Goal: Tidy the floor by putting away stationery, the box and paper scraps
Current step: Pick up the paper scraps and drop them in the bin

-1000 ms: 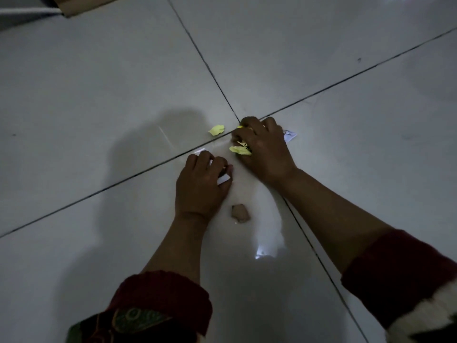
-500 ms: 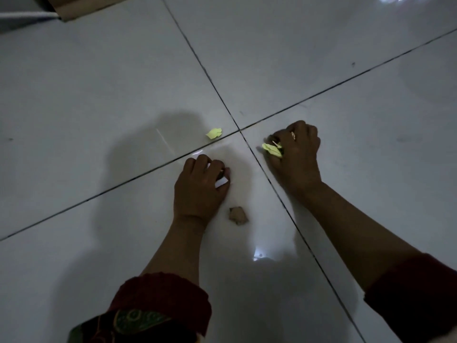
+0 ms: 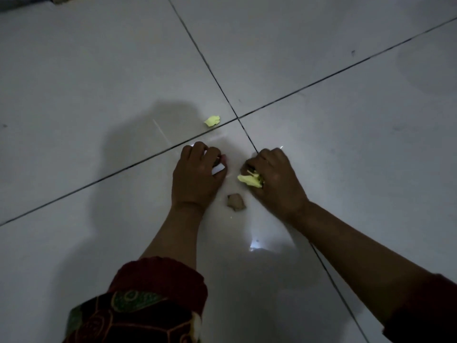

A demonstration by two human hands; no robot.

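Paper scraps on tiled floor: yellow scraps bunched in curled right hand; white scrap pinched in closed left hand. Loose yellow scrap at 12 o'clock of left hand. Brown scrap between wrists.

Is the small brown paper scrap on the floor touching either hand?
Apart. The head view shows bare tile between the small brown paper scrap and both the left hand and the right hand.
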